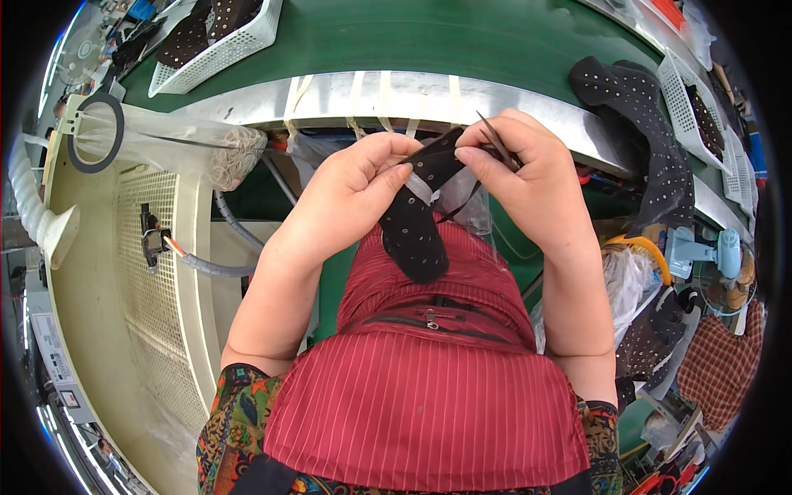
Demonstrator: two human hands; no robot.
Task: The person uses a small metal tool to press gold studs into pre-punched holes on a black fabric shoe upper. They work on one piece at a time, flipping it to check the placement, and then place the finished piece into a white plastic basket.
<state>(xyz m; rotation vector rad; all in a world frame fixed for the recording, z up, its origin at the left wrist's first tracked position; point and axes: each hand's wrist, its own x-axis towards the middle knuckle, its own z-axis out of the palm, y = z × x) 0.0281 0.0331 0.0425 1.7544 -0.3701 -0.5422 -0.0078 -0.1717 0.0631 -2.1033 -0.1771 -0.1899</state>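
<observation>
Between the fingers of both hands hangs a black studded strap point(417, 219): left hand point(355, 186) pinches its upper edge, right hand point(516, 165) grips thin tweezers point(495, 140) at a stud hole. Seemingly mid-setting; steady alignment seems needed.

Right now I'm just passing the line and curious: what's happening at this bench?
A person in a red striped apron holds a black perforated strap up in both hands. The left hand pinches its upper part; the right hand works thin dark tweezers at its top end. More perforated black pieces lie by the green conveyor.
</observation>
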